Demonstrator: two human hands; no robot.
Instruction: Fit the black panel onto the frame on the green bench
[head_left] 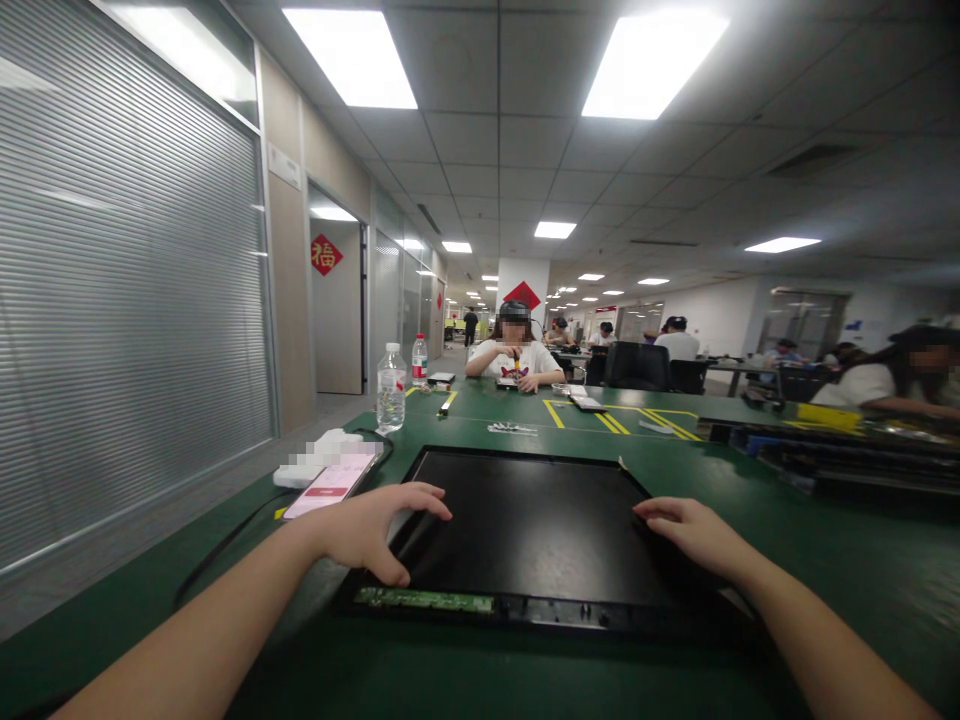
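A flat black panel point(525, 520), like a monitor lying face down, rests on the green table point(862, 560) in front of me. A green circuit strip point(424, 600) shows along its near edge. My left hand point(371, 530) grips the panel's near left side, thumb on top and fingers curled over the edge. My right hand point(694, 530) lies with fingers spread on the panel's right edge.
A phone with a pink screen point(330, 485) and a white power strip point(319, 455) lie left of the panel. Two water bottles point(391, 388) stand further back. A person point(514, 360) sits across the table; another sits at far right. Dark trays point(840, 450) lie to the right.
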